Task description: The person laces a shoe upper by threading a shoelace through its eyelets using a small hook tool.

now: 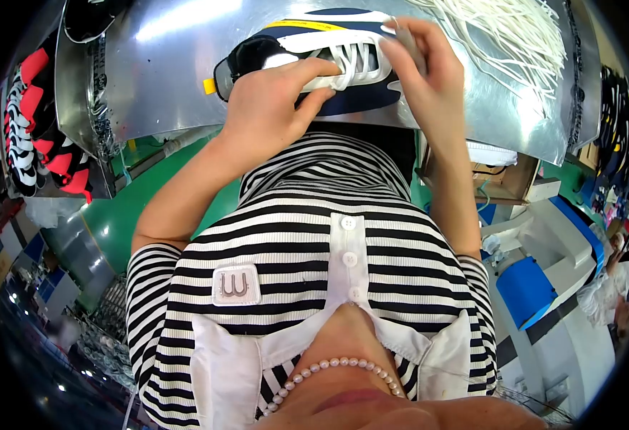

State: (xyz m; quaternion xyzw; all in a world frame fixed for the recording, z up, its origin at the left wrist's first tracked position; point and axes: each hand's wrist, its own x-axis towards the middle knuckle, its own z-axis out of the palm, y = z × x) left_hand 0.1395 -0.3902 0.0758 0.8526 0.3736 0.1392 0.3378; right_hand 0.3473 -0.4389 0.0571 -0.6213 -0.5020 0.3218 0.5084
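Observation:
A navy and white sneaker (307, 44) with a yellow stripe lies on its side on the metal table, its toe to the right and its black-lined opening to the left. White shoelaces (354, 63) cross its tongue. My left hand (275, 100) rests over the near side, thumb and index finger closing around the loose lace at the lacing. Beside the toe, my right hand (429, 68) is raised with thumb and fingers curled close together. Whatever sits between those right fingertips is too small to make out.
A pile of loose white laces (504, 43) lies at the right of the metal table (164, 72). Red, black and white shoe parts (42, 122) hang in rows at the left. An open wooden drawer (504, 179) and a blue and grey machine (544, 258) stand on the right.

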